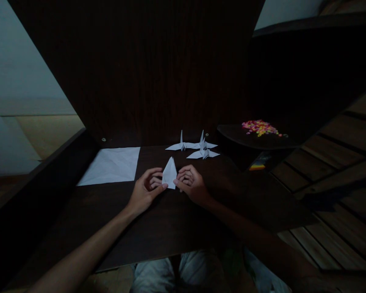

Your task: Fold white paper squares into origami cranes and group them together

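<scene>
Head view: see folded paper point(170, 173) over desk point(116, 228), between left hand point(144, 190) and right hand point(193, 186) — held at lower edges by thumbs and curled fingers, presumably to keep layers aligned. Note cranes point(204, 154) beyond — likely parked clear.

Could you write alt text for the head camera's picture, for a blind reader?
A person's left hand and right hand hold a folded white paper at a dark table. Three paper birds stand beyond it; a white sheet lies left, colourful bits right.
</scene>
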The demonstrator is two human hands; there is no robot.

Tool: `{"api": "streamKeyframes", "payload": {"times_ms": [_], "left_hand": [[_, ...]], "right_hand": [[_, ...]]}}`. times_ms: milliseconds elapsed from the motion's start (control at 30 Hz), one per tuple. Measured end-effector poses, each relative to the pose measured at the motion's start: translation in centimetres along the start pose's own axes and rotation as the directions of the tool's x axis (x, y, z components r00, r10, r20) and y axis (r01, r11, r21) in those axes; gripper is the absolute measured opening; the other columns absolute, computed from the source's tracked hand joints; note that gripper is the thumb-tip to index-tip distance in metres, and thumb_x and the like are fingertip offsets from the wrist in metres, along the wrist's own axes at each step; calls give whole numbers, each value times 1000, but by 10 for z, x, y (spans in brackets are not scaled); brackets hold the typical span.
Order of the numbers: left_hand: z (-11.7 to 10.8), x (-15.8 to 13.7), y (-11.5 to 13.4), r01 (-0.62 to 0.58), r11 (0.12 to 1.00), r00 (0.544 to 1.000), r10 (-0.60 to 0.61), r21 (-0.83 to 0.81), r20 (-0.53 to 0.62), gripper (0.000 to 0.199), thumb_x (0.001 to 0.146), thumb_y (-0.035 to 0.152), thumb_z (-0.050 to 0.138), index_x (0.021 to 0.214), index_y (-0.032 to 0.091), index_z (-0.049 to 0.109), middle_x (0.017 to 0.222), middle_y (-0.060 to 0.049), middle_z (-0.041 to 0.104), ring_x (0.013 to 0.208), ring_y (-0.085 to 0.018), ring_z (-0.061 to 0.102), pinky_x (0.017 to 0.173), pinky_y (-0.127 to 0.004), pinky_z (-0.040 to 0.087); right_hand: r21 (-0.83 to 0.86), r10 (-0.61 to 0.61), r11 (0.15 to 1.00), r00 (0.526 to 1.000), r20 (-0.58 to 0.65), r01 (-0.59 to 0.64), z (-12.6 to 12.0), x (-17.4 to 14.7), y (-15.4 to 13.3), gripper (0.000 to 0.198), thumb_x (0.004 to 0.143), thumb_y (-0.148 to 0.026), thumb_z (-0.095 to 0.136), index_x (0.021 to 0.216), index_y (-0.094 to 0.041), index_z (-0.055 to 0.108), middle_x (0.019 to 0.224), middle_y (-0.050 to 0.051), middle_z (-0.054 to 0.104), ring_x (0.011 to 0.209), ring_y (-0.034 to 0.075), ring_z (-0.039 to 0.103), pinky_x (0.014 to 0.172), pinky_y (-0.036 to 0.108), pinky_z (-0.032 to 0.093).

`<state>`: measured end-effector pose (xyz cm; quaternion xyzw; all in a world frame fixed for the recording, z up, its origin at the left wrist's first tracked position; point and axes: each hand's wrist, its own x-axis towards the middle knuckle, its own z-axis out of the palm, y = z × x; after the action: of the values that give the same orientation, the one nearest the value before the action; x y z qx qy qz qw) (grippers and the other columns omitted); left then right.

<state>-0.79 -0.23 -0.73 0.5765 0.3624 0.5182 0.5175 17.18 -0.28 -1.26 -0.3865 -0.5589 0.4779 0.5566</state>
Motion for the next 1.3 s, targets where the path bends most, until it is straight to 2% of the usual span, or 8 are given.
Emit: {"api": "streamKeyframes", "payload": {"times_ms": [100,200,367,500,633,867,1033,1300], "left_hand": [[1,-1,1,-21,999,1000,20,39,19,46,69,21,76,110,17,57,89,-3,66,76,-14,63,74,-28,52],[-1,-3,6,-127,961,992,123,245,30,24,73,22,71,96,16,66,89,-6,69,82,-18,64,77,-32,52],[-5,-4,9,-367,817,930,336,445,148,9,80,17,64,83,18,72,85,-6,70,81,-18,65,77,-30,51],[-4,-5,10,-420,774,907,371,473,197,9,80,18,65,86,18,71,89,-6,70,83,-18,66,78,-29,51],[-3,-5,13,-331,782,943,277,527,182,11,80,26,65,83,17,72,81,-5,70,74,-17,64,70,-27,50],[-3,-6,11,-69,905,989,7,419,149,20,76,34,68,77,14,71,68,-1,67,62,-14,59,59,-23,45],[-2,-8,10,14,939,983,-76,343,168,23,77,36,66,78,14,69,67,-1,65,62,-14,57,58,-23,44],[-2,-4,11,53,961,990,-85,273,108,25,77,38,66,73,14,67,63,1,62,57,-12,54,55,-22,42]], "right_hand": [[-47,-44,998,999,22,45,-1,0,1,34,67,-23,74,94,-19,54,74,-2,58,60,9,53,50,20,46],[-175,-155,969,982,109,173,-4,0,1,24,71,-23,71,92,-18,61,80,1,59,62,9,53,52,21,45],[-402,-434,758,857,277,514,-9,-1,0,9,78,-14,63,85,-19,66,86,5,63,78,16,59,68,30,48],[-454,-499,659,800,334,600,-9,-2,1,14,81,-10,57,87,-21,65,90,6,67,92,20,59,82,37,48],[-477,-407,719,863,301,505,-8,-3,-1,6,84,-21,59,87,-19,64,85,5,67,82,18,61,78,33,48],[-465,-200,835,949,242,294,-6,-4,-1,19,78,-31,65,70,-16,60,64,-1,59,60,11,54,60,23,41],[-334,-34,934,962,270,126,-7,-3,-2,20,76,-32,65,66,-16,58,62,-2,55,58,10,51,57,22,40],[-208,159,973,940,300,-98,-6,-1,-8,24,73,-37,67,69,-14,60,62,-2,57,57,10,52,56,22,41]]}}
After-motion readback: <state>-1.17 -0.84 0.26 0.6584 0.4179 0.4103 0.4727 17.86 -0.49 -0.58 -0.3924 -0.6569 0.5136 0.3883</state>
